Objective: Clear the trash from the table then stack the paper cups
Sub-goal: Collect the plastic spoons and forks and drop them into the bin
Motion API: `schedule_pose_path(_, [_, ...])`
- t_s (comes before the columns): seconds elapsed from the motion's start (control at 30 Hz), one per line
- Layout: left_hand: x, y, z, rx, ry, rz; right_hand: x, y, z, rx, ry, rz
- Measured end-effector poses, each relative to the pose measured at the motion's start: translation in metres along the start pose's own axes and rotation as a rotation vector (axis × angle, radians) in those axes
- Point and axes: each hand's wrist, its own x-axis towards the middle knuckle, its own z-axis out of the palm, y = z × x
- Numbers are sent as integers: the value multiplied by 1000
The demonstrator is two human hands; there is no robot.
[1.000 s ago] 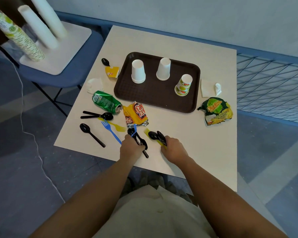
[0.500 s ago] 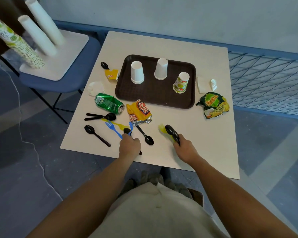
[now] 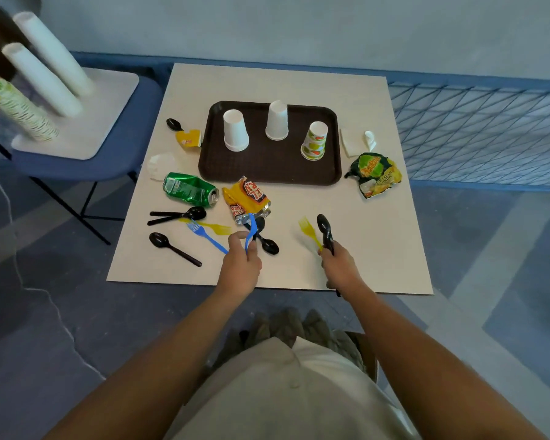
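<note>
My left hand pinches a blue plastic utensil and a black spoon near the table's front edge. My right hand grips black spoons and a yellow fork, lifted off the table. Three upturned paper cups stand on the brown tray: two white cups and a printed cup. Trash lies around: a crushed green can, an orange snack wrapper, a green chip bag, a small yellow packet.
On the table lie more black spoons, a blue fork, a yellow fork, crumpled napkins. A blue chair at left carries a board with tall cup stacks. A blue mesh fence stands right.
My right hand has lifted the black spoons and yellow fork and drawn right. My left hand has picked up a blue utensil with a black spoon.
</note>
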Motion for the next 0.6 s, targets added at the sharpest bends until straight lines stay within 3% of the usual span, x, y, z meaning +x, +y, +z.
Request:
schedule_pose_path(0.2, [-26,6,25,-31,-186,41,-15,7,-20,67,-30,3])
schedule_pose_path(0.43, [-65,15,79,-15,-226,64,-36,59,-69,65,-40,-51])
schedule_pose_path(0.6, [-107,27,144,29,-225,8,-59,133,-126,157,1,54])
